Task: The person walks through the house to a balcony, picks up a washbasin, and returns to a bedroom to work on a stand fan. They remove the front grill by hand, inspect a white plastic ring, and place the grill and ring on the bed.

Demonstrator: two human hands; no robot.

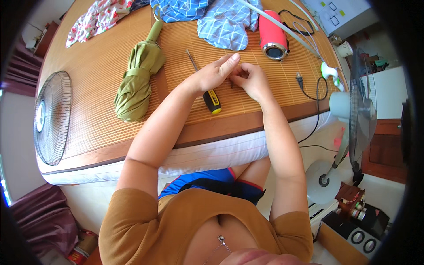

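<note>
My left hand (217,74) is over the bamboo mat, thumb raised and apart, holding nothing that I can see; its other fingers are partly hidden. Close against it, my right hand (252,81) has thumb and fingers pinched together. Something small and dark shows below those fingertips, too small to name. Beneath my left wrist lies a screwdriver (212,102) with a black and yellow handle, its metal shaft showing beyond the wrist. A folded olive-green umbrella (138,79) rests to the left of my left forearm.
Blue checked cloth (225,24) and floral cloth (98,20) lie at the far side. A red cylindrical speaker (270,33) stands at far right, near a plug with a black cord (300,81). A fan grille (54,119) is at left, a standing fan (344,106) at right.
</note>
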